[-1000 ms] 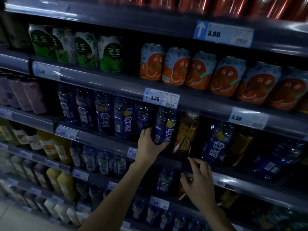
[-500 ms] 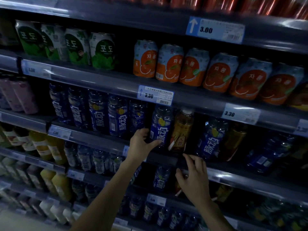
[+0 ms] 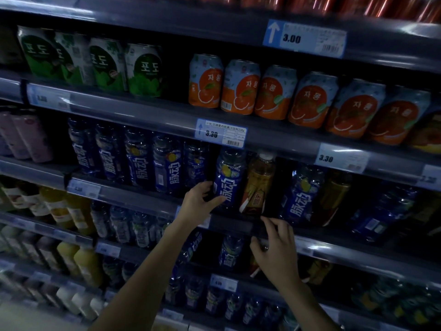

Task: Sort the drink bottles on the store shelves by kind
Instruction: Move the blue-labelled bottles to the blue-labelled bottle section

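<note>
Blue bottle (image 3: 229,180) gripped by left hand (image 3: 199,201); right hand (image 3: 278,252) spread below.

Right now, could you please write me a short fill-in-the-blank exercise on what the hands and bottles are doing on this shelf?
1. The left hand grips a ____ labelled bottle.
2. Right of that bottle stands an amber tea bottle with a ____ cap.
3. The right hand holds ____, fingers spread below the tea bottle.
4. The orange cans sit on the shelf ____ the blue bottles.

Answers: blue; white; nothing; above
</note>
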The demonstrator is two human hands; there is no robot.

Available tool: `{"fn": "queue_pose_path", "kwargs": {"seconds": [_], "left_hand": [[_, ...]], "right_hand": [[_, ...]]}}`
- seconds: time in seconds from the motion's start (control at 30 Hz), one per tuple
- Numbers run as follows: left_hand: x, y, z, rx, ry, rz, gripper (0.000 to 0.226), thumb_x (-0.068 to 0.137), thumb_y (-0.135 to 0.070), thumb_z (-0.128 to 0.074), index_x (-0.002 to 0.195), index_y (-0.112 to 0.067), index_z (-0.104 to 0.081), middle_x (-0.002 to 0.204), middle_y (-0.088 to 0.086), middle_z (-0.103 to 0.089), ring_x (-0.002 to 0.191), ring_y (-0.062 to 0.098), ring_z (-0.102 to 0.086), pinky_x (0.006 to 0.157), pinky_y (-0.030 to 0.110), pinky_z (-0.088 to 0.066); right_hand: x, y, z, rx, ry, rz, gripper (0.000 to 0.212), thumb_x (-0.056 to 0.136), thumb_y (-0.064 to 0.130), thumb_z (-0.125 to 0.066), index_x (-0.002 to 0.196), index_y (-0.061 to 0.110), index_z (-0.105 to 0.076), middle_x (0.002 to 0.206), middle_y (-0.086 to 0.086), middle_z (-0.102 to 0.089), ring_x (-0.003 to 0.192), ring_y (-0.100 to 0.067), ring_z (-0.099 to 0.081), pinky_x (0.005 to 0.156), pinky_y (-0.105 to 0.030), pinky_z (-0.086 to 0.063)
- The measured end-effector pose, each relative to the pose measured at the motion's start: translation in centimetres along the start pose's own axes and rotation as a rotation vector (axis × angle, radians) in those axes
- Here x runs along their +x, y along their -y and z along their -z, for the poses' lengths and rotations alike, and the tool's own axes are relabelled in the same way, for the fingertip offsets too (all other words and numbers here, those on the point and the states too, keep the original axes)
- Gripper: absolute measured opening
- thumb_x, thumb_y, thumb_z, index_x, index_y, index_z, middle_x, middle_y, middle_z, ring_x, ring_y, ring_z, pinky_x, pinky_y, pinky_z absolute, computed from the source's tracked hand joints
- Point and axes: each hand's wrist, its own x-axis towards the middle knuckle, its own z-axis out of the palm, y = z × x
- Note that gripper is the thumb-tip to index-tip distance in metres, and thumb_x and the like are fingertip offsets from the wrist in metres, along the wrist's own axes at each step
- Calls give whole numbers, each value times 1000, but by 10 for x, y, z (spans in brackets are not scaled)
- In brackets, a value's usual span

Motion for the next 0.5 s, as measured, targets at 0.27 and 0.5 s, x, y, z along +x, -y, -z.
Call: {"fn": "queue_pose_path", "kwargs": {"seconds": [0.27, 0.5], "left_hand": [[-16, -4, -10, 96, -202, -65, 55, 79, -40, -72, 125, -18, -52, 118, -6, -54, 109, 11, -52, 88, 26, -45], [-46, 2, -17, 139, -294, -182, 49, 81, -35, -71, 124, -26, -50, 120, -15, -38, 100, 1, -44, 72, -1, -36]], "right_hand": [[1, 1, 1, -10, -3, 2, 57, 82, 37, -70, 129, 8, -57, 118, -8, -51, 113, -28, -47, 91, -42, -48], [-2, 2, 2, -10, 1, 6, 59, 84, 40, -68, 131, 6, -55, 120, -10, -51, 115, -28, -46, 93, -43, -47]]}}
